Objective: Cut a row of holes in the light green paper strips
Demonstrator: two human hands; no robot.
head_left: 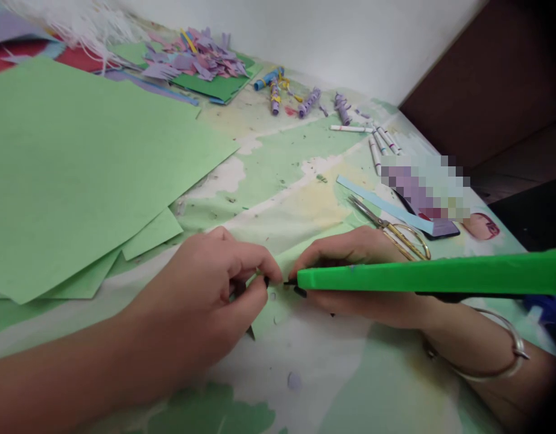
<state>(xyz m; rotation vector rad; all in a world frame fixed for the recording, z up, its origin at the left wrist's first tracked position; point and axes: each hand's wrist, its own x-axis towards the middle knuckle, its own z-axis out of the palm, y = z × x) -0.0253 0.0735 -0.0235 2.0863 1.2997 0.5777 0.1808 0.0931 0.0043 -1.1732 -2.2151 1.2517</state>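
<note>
Two bare hands were close together over a counter [359,398] with a green and white pattern: the person's left hand [205,289] on one side and the right hand [363,248] on the other. The right hand was curled around a long, flat, bright green tool [423,272]. This tool ran sideways, from the right edge of the view to the little space between the hands. Its thin dark tip [289,282] pointed at the left fingertips. They were very near, but one could not tell if they touched. The left thumb and first finger were bent toward each other like a pinch; one could not tell if they held anything. Under the hands lay a pale green piece of paper [287,310], partly covered. Metal scissors with gold handles [382,224] lay just past the right hand. Big light green paper sheets [92,169] lay beyond the left arm.
</note>
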